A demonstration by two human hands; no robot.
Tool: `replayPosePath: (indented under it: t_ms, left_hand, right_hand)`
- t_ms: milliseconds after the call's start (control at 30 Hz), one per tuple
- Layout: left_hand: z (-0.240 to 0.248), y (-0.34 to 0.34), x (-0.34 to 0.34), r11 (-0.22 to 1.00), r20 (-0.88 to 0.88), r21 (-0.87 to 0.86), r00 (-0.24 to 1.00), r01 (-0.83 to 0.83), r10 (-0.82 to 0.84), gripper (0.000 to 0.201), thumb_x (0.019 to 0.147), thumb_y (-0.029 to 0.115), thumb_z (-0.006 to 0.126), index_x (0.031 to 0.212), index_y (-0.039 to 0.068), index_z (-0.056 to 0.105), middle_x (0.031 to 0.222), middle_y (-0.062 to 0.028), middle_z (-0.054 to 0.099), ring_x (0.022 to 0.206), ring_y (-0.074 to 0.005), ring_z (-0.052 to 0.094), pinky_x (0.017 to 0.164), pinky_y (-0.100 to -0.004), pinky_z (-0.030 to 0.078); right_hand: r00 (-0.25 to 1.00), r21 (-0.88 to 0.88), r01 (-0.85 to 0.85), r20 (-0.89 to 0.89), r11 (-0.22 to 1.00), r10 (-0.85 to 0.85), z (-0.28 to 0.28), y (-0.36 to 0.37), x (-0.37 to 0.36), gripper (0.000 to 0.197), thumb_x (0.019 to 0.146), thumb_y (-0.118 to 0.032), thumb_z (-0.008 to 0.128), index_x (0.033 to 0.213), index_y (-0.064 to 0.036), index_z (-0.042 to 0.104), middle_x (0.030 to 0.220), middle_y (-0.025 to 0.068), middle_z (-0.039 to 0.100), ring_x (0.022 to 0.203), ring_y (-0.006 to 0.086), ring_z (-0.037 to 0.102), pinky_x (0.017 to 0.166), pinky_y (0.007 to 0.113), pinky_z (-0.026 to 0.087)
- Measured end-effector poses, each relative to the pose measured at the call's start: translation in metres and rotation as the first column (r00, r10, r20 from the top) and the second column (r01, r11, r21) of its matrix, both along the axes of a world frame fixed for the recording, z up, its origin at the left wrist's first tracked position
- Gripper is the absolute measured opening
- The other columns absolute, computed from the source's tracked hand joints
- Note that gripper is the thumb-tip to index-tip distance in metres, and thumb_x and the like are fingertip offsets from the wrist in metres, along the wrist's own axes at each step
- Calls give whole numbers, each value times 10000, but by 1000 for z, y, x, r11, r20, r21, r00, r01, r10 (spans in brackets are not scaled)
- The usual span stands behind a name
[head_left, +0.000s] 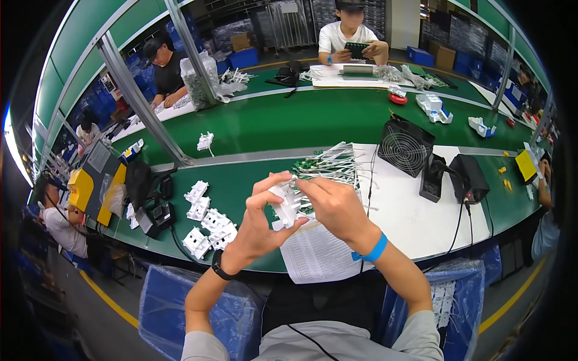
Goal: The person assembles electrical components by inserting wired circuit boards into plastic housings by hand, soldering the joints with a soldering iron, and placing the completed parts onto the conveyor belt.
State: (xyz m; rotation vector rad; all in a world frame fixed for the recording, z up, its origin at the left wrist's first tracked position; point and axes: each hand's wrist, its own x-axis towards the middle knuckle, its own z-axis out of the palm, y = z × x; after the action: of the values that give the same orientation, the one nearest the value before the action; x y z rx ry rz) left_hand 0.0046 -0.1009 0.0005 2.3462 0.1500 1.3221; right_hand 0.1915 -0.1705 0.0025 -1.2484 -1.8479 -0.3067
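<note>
Above the green bench, my left hand (256, 219) holds a white plastic housing (285, 206) upright between thumb and fingers. My right hand (337, 207) is closed, its fingertips pressed together at the housing's upper right edge; what they pinch is hidden. Behind both hands lies a bundle of white cables with green ends (331, 162), partly covered by them. Several more white plastic housings (218, 225) lie loosely grouped on the bench to the left of my left hand. Under my wrists, a printed paper sheet (319, 253) hangs over the bench's front edge.
A black fan (406, 144) and a black power box (468, 179) with cords stand on the right, near a white board (397, 222). A yellow-and-grey machine (96, 180) is at left. Blue lined bins (198, 319) flank me. A co-worker (352, 36) sits across the green conveyor (271, 117).
</note>
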Motion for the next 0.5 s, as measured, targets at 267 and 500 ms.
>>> replayPosePath:
  t_ms: [267,500]
  left_hand:
    - [-14,-7,1,981,53,194,999,-15,5,696,744,110,920,1138,131,347,1380,-233,519,1292,-428,564,1115,-600,428]
    - [-28,-17,-4,979,35,201,998,38,-46,698,743,130,926,1115,144,335,1348,-234,544,1279,-434,575,1078,-590,472]
  right_hand:
    - [941,-54,-131,-321,990,107,-1,-22,-7,269,876,-1,667,1139,38,701,1006,169,740,820,292,737,703,364,598]
    - [667,-409,-452,-745,793,-3,9,-25,12,268,876,-109,763,1067,75,737,972,165,763,887,225,751,779,313,593]
